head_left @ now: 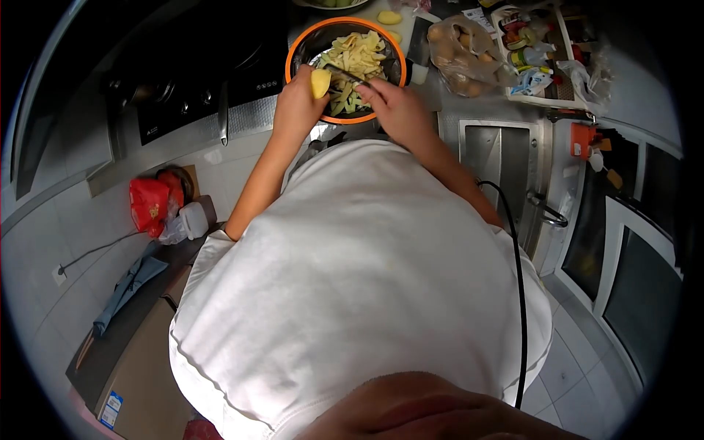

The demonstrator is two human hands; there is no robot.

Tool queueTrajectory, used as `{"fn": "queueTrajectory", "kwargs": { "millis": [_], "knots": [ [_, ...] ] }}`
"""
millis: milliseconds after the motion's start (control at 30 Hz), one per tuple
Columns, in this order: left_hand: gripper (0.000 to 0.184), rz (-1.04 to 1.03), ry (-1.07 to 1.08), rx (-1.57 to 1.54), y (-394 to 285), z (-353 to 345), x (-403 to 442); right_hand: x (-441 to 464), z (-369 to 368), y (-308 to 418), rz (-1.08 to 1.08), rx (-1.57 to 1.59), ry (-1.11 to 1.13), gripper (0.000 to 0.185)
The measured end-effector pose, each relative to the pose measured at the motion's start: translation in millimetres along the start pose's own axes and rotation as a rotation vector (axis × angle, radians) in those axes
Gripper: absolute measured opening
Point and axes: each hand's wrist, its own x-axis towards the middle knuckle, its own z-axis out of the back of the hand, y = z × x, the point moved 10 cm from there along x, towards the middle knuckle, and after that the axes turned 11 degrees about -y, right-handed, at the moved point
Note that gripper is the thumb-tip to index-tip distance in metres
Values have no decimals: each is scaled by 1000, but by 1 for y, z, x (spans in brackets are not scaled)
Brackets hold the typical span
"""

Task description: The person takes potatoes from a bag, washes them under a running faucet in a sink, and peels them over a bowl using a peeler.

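Note:
An orange-rimmed bowl (402, 55) stands on the counter in front of me, holding a heap of pale yellow cut strips (356, 53). My left hand (299, 99) is closed round a peeled yellow potato (320, 83) at the bowl's near left side. My right hand (392, 106) grips a thin dark tool (341, 72), which reaches over the bowl towards the potato. Its far end is too small to make out clearly. Two yellow pieces (389, 17) lie beyond the bowl.
A plastic bag of round brown items (463, 55) lies right of the bowl, beside a basket (565, 44) of bottles and packets. The sink (499, 147) is on the right, the black stove (213, 66) on the left. A black cable (522, 293) hangs at my right side.

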Motion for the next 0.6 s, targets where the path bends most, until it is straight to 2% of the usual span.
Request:
{"fn": "queueTrajectory", "kwargs": {
  "millis": [67,200,233,333,367,433,467,533,600],
  "knots": [
    [41,-8,2,34,0,1,-2,-6,-10,13,70,-4,51,36],
    [45,-11,31,-25,2,-1,-5,11,-16,-43,-45,-49,-86,38],
    [44,5,39,-17,4,-1,-4,12,-16,-53,-71,-78,-46,41],
    [43,-26,16,30,9,-1,-4,6,1,-18,-170,3,85,41],
    [43,-35,13,25,6,-1,-1,5,1,-13,-168,-1,76,41],
    [40,-109,-70,-12,-6,7,-3,0,-3,11,-8,232,24,44],
    [40,-110,-69,-12,-5,6,-3,-1,-12,-1,-9,232,23,44],
    [34,1,25,-287,5,-6,-3,3,-30,-40,-29,-92,2,43],
    [28,8,28,-383,11,-12,-2,11,-14,-40,-63,26,-44,40]
  ]
}}
